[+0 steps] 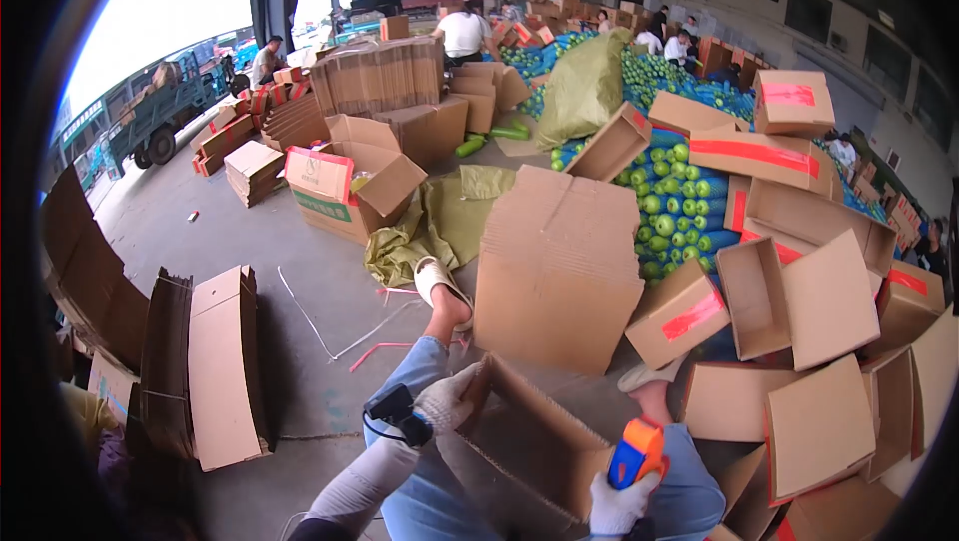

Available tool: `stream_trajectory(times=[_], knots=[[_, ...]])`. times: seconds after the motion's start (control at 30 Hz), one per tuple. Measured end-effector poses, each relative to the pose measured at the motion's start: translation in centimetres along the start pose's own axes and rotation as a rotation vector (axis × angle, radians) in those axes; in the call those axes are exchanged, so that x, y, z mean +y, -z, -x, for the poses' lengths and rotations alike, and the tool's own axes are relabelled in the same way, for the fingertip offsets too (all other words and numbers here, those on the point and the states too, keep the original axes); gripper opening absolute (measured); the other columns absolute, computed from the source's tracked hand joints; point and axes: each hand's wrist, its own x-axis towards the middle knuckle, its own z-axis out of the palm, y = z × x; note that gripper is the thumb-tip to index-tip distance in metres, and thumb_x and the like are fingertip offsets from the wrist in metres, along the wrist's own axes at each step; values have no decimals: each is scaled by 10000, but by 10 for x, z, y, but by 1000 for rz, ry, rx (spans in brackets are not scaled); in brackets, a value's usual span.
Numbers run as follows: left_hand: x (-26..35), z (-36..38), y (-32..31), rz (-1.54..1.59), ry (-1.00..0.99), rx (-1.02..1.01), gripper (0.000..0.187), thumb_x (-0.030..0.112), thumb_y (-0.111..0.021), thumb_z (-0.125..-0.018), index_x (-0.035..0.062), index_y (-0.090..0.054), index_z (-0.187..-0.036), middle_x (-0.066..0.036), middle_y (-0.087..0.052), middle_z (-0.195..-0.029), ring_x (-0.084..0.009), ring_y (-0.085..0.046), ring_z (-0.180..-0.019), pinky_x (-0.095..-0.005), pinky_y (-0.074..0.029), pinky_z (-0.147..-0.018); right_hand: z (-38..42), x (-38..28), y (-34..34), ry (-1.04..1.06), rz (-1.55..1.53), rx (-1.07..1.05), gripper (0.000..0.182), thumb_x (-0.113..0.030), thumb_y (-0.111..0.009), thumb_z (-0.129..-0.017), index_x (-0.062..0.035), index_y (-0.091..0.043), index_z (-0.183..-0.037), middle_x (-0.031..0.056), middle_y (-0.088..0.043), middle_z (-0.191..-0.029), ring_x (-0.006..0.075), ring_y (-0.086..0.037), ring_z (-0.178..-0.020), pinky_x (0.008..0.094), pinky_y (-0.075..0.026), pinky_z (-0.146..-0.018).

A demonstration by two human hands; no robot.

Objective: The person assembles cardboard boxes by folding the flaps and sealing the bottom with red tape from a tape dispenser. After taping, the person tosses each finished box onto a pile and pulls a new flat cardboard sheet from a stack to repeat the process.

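My left hand (pixel 448 399), in a whitish glove with a black device strapped at the wrist, is closed on the upper left edge of an open cardboard box (pixel 539 429). The box sits between my knees, tilted, and its hollow inside shows. In my right hand (pixel 619 507), also gloved, is an orange and blue tape dispenser (pixel 637 453), held upright by the box's right side. Just beyond the box stands a stack of flattened cardboard (pixel 559 271).
Empty cardboard boxes (pixel 819 421) pile up on my right, beside green produce in blue sleeves (pixel 669 206). Flattened cartons (pixel 222 366) stand at left. A green sack (pixel 450 216) and loose strapping (pixel 335 353) lie ahead. Other people (pixel 465 33) work farther back.
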Motion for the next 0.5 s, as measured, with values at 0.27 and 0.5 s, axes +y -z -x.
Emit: stream_trajectory(times=[0.27,0.5], knots=[[31,3,-50,-599,23,-163,721,135,-588,-781,7,-343,-1447,-210,-495,-1404,-349,-653,-1059,-476,-553,-783,-68,33,-45,-365,-733,-65,664,-214,-845,-705,19,-469,-1201,152,-643,-995,273,-642,-873,396,-522,-805],[24,11,-55,-285,-152,-116,477,325,-685,-866,-11,-607,-1195,-169,-568,-1281,-383,-588,-1106,-440,-510,-910,-66,124,31,-383,-1577,-128,636,-481,-636,-922,17,-521,-1300,111,-659,-1134,204,-663,-1002,357,-548,-878]])
